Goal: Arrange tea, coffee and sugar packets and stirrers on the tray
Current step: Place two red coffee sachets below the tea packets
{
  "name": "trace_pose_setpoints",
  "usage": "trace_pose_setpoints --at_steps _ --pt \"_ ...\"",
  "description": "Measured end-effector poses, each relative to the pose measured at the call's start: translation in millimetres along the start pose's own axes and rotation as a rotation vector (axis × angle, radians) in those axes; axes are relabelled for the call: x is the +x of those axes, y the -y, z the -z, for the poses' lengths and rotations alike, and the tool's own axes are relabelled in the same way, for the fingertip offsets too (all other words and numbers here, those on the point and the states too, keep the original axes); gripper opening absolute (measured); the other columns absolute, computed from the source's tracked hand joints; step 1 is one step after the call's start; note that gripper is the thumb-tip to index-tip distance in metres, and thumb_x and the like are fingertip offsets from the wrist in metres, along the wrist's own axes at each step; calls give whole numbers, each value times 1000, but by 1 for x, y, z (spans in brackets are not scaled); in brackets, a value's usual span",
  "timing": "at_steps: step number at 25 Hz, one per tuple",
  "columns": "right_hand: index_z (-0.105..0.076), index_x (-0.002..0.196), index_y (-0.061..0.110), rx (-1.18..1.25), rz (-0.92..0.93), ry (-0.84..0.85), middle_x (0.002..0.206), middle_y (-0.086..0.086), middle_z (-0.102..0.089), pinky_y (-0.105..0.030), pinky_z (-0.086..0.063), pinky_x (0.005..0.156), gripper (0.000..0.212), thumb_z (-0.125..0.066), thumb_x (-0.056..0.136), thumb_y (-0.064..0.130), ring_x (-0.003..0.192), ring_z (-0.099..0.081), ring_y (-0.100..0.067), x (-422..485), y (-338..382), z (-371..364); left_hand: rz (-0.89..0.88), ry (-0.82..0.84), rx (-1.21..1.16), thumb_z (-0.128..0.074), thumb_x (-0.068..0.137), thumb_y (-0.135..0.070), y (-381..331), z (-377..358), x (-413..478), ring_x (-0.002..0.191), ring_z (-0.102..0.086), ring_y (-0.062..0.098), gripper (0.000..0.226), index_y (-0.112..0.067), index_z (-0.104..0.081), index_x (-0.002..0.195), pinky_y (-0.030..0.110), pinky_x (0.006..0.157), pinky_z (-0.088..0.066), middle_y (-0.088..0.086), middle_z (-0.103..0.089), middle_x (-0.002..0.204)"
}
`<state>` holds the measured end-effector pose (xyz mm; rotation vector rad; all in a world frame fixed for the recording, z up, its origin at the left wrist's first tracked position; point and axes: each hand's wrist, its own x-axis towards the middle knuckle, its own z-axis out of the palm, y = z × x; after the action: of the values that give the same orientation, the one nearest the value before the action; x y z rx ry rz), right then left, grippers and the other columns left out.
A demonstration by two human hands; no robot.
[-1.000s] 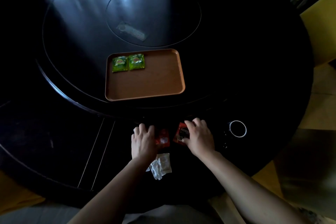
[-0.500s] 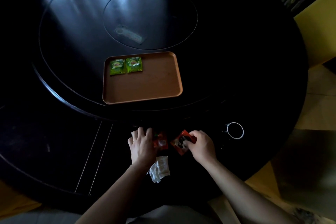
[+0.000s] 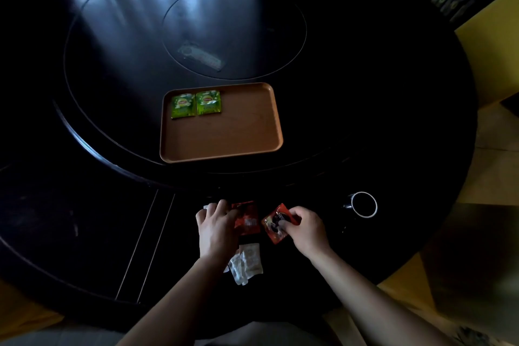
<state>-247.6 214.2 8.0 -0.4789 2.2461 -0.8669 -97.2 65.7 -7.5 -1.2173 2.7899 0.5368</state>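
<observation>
A brown tray [image 3: 238, 137] lies on the dark round table, with two green tea packets [image 3: 196, 104] side by side in its far left corner. Near the table's front edge, my right hand [image 3: 304, 229] pinches a red coffee packet [image 3: 273, 226] and holds it slightly raised. My left hand [image 3: 216, 226] rests with its fingers on a second red coffee packet [image 3: 248, 220] lying flat on the table. White sugar packets [image 3: 245, 262] lie just below, between my wrists. I see no stirrers.
A dark mug with a white rim [image 3: 363, 204] stands to the right of my right hand. A raised round turntable [image 3: 112, 64] carries the tray; a clear flat item [image 3: 200, 56] lies at its centre. Yellow furniture [image 3: 488, 45] stands on the right.
My right hand has closed on the red coffee packet and lifted its edge off the table. My left hand has stayed on the other red packet.
</observation>
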Motion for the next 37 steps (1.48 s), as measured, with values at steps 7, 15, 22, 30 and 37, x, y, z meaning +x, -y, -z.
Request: trace_pose_setpoints --at_steps 7,15,22,30,37 --pt "-65 74 28 88 -71 -6 73 6 -71 -23 -55 58 12 -73 82 24 64 -68 -4 -1 1 -6 -13 -68 -152 -87 70 -28 1 -2 -5 98 -50 20 26 -40 -77 91 42 90 -34 -13 -65 96" --pt "-68 78 19 325 -173 -64 69 -2 -73 -28 -56 48 10 -70 87 14 52 -70 -15 -1 21 -36 117 -79 -240 -77 78 -42 -7 0 -12 106 -51 24 32 -31 -74 108 43 93 -34 -4 -62 107" --pt "-71 81 17 466 -60 50 76 -5 -74 -29 -59 54 11 -66 89 12 65 -73 -18 -9 33 -36 208 -32 -487 -76 77 -51 -14 24 -15 84 -65 7 28 -29 -79 95 34 80 -50 -9 -73 86" --pt "-72 85 12 519 -93 30 82 -10 -73 -32 -60 59 9 -64 90 11 70 -72 -21 -10 37 -20 497 0 -949 -63 91 -13 2 50 -17 64 -73 23 23 -24 -78 78 37 58 -56 -3 -78 70" --pt "-70 91 15 614 -7 -57 81 -7 -74 -29 -58 55 8 -67 87 8 71 -73 -20 6 74 -9 583 -17 -1321 -63 95 -14 27 88 -8 84 -77 30 16 -7 -75 102 46 81 -60 14 -79 89"
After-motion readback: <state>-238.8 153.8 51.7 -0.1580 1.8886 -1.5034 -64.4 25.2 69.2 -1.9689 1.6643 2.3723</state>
